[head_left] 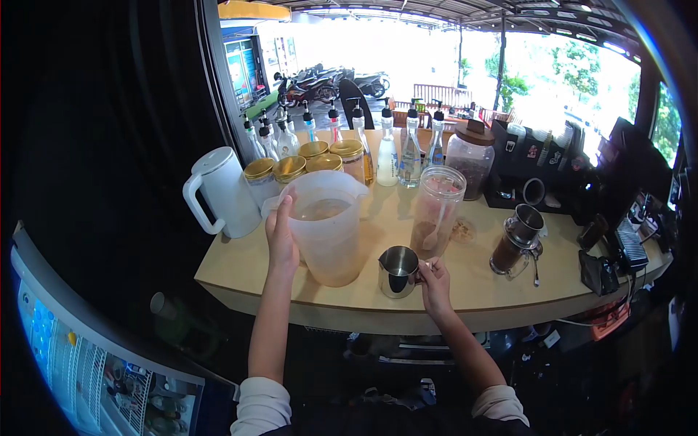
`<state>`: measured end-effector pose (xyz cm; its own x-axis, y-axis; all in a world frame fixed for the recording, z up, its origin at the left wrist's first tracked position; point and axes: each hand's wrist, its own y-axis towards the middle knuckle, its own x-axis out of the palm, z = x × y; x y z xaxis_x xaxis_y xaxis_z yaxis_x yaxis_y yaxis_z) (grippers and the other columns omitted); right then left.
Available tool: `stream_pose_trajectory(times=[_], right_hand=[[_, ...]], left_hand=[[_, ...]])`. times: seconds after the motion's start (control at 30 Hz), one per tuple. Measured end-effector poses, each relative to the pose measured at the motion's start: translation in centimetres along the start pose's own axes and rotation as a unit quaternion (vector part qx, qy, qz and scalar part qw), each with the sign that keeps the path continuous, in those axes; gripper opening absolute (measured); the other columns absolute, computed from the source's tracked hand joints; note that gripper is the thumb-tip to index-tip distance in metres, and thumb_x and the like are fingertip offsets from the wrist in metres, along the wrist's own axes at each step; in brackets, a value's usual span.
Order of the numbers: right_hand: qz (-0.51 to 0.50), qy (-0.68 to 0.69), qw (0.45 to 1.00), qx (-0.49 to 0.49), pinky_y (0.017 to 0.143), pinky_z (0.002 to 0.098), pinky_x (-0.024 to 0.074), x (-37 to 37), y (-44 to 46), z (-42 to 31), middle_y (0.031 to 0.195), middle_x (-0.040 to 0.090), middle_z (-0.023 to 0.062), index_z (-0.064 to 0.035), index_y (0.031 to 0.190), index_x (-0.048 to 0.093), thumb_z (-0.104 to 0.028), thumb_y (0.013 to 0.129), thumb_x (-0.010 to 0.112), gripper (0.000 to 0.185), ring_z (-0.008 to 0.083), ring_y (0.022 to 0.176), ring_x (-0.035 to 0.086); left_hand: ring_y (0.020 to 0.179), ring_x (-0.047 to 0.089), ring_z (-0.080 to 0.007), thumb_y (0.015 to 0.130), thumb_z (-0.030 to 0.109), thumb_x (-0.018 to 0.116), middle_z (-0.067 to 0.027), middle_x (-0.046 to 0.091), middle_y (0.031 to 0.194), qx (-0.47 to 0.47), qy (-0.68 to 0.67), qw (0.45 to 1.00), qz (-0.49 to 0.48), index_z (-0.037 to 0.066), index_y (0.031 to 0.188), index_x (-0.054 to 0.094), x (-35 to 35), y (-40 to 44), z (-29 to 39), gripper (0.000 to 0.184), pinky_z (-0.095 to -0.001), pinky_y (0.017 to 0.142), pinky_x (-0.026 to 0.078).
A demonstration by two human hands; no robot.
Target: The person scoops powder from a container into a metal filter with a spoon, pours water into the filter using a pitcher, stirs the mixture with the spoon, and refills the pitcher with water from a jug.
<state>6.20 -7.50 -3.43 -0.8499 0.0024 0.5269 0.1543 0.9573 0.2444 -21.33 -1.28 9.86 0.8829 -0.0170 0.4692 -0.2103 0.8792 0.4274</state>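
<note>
As left hand (282, 240) clasps pitcher (327, 247), right hand (435, 285) pinches metal jug (393, 282).

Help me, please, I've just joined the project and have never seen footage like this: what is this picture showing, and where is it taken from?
There is no machine here. A camera worn on a person's head looks forward and down, so the two bare hands belong to the wearer. The wide lens bends the edges.

The left hand holds a frosted pitcher at its side. The right hand holds the handle of a metal jug.

On the wooden counter are a white kettle, gold-lidded jars, pump bottles, a tall clear container with a spoon inside, and a glass mug of brown liquid under a metal cup. Parked motorbikes are visible outside.
</note>
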Motion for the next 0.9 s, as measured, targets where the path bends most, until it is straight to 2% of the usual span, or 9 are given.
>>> stream_pose_trajectory(times=[0.17,0.27,0.5,0.57,0.7,0.77,0.9], right_hand=[[0.001,-0.081,0.996,-0.035,0.065,0.0251,0.0454,0.1,-0.7,0.0,0.074,0.058,0.0027,-0.0085,0.081,0.045,-0.016,0.094,0.056,0.018,0.0115,0.072,0.059],[0.004,-0.078,0.996,-0.033,0.066,0.0244,0.0454,-0.3,-0.6,0.5,0.076,0.060,0.0037,-0.0078,0.081,0.046,-0.018,0.095,0.055,0.019,0.0108,0.072,0.059],[0.015,-0.136,0.990,-0.031,0.066,0.0232,0.0450,0.4,-1.1,-0.2,0.077,0.061,0.0027,-0.0080,0.081,0.047,-0.019,0.096,0.053,0.020,0.0091,0.073,0.059],[-0.017,-0.095,0.994,-0.052,0.065,0.0230,0.0442,0.0,-0.9,0.2,0.077,0.059,0.0018,-0.0080,0.081,0.048,-0.019,0.096,0.052,0.020,0.0084,0.072,0.058],[-0.017,-0.070,0.996,-0.055,0.064,0.0227,0.0429,-0.7,-0.6,0.6,0.075,0.056,0.0004,-0.0078,0.080,0.048,-0.019,0.096,0.052,0.020,0.0077,0.070,0.055],[-0.035,0.014,0.998,-0.044,0.063,0.0225,0.0416,-0.3,-0.7,-0.3,0.074,0.054,-0.0006,-0.0075,0.080,0.049,-0.019,0.096,0.052,0.020,0.0076,0.068,0.053],[-0.018,0.002,0.999,-0.037,0.064,0.0227,0.0413,-1.3,-0.4,-0.4,0.072,0.052,-0.0013,-0.0076,0.080,0.048,-0.017,0.096,0.052,0.019,0.0081,0.067,0.053]], left_hand=[[0.126,0.042,-0.0206,0.092,0.026,0.056,-0.0131,0.050,0.132,0.009,0.024,0.999,-0.033,-0.007,0.129,0.045,-0.8,0.2,1.6,0.050,-0.0333,0.109,0.028],[0.125,0.042,-0.0195,0.093,0.025,0.056,-0.0129,0.050,0.131,-0.005,0.067,0.997,-0.048,-0.007,0.129,0.045,-1.3,0.4,3.0,0.049,-0.0326,0.109,0.029],[0.125,0.042,-0.0187,0.092,0.025,0.057,-0.0128,0.051,0.130,-0.022,0.104,0.990,-0.095,-0.006,0.127,0.047,-1.7,0.8,4.3,0.048,-0.0323,0.109,0.029],[0.125,0.042,-0.0181,0.092,0.025,0.057,-0.0128,0.051,0.131,-0.027,0.133,0.984,-0.113,-0.006,0.126,0.048,-1.0,0.9,4.5,0.048,-0.0326,0.109,0.029],[0.124,0.043,-0.0168,0.091,0.025,0.058,-0.0127,0.051,0.130,-0.032,0.153,0.978,-0.135,-0.006,0.126,0.049,0.5,0.8,4.3,0.047,-0.0331,0.108,0.030],[0.120,0.046,-0.0157,0.091,0.024,0.059,-0.0125,0.050,0.131,-0.044,0.153,0.977,-0.144,-0.007,0.127,0.047,1.6,0.5,4.3,0.049,-0.0322,0.104,0.034],[0.116,0.050,-0.0146,0.090,0.023,0.060,-0.0112,0.052,0.129,-0.059,0.139,0.974,-0.170,-0.007,0.128,0.045,2.6,0.3,3.5,0.051,-0.0303,0.099,0.038]])
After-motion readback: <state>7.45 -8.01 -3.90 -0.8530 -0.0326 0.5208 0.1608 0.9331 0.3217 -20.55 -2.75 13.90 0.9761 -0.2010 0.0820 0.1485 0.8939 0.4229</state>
